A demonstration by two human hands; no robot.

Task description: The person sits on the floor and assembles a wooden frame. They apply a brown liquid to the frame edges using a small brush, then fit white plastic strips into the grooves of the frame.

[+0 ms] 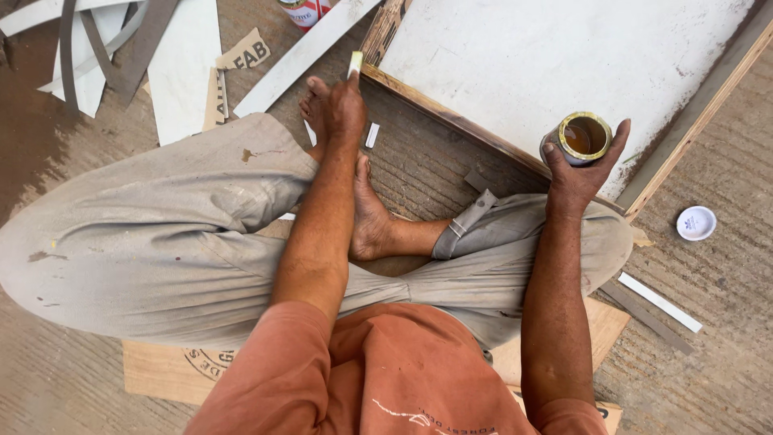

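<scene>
I sit cross-legged on the floor in grey trousers. My right hand (581, 173) grips a small open tin can (581, 137) holding amber liquid, over the near edge of a white laminated board (515, 56). My left hand (342, 105) is closed on a small pale flat scrap (355, 64), held upright near the board's wooden corner (378, 68). A bare foot (370, 217) lies between my arms.
White and grey laminate strips (185, 64) lie at the upper left. A red and white can (304, 11) stands at the top. A white lid (696, 223) and two thin strips (656, 306) lie at the right. Cardboard (161, 370) is beneath me.
</scene>
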